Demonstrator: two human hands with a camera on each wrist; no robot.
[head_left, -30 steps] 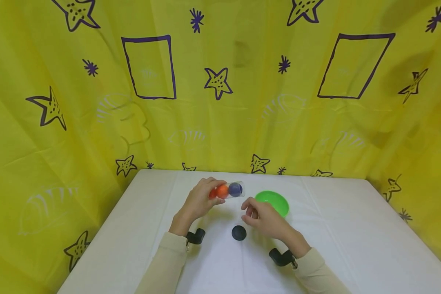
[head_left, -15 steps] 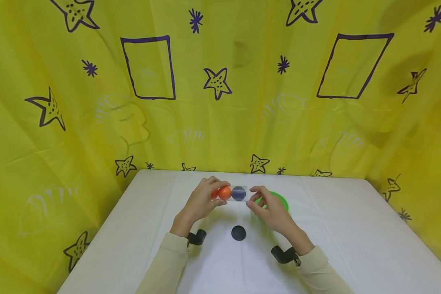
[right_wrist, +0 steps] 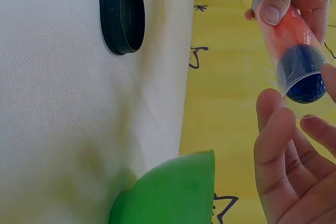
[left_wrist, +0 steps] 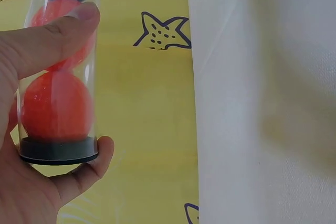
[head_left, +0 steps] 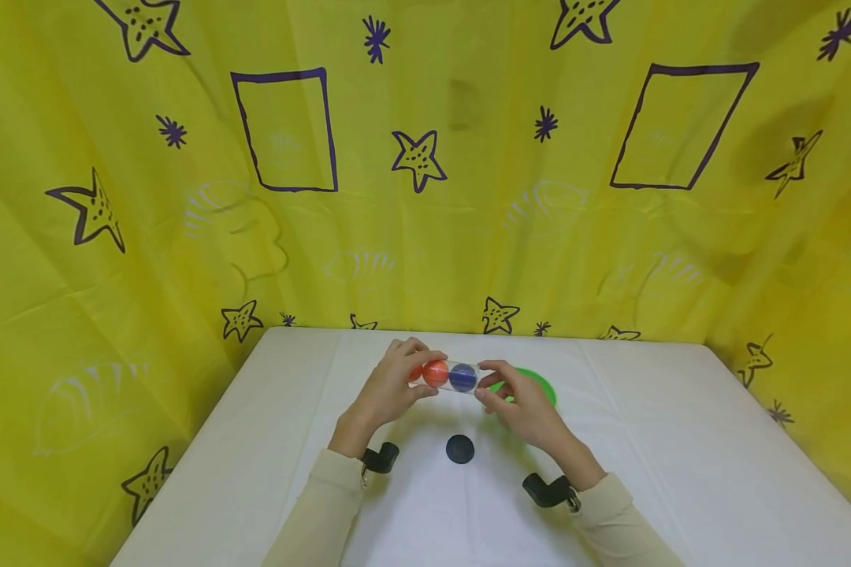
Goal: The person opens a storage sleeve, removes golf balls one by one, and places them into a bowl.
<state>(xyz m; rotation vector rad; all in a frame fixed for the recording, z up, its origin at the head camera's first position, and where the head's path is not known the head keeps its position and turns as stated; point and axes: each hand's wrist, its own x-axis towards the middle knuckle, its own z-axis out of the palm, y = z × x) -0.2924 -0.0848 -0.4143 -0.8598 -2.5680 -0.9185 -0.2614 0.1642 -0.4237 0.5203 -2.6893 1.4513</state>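
My left hand grips a clear plastic tube near its black-capped end, thumb across the side. The tube lies roughly level above the table. Two orange-red balls sit in it towards the capped end, and a dark blue ball is beside the uncapped mouth. The fingers and thumb of my right hand pinch the rim of that mouth from both sides. On the table below lies a black round cap, its hollow side up. Part of the balls is hidden behind the left fingers.
A green bowl stands on the table behind my right hand, partly hidden by it in the head view. White cloth covers the table. A yellow patterned curtain hangs behind and at both sides.
My right hand has risen from beside the tube to its mouth and now holds the rim. The tube has shifted slightly right and levelled. The black cap has stayed put.
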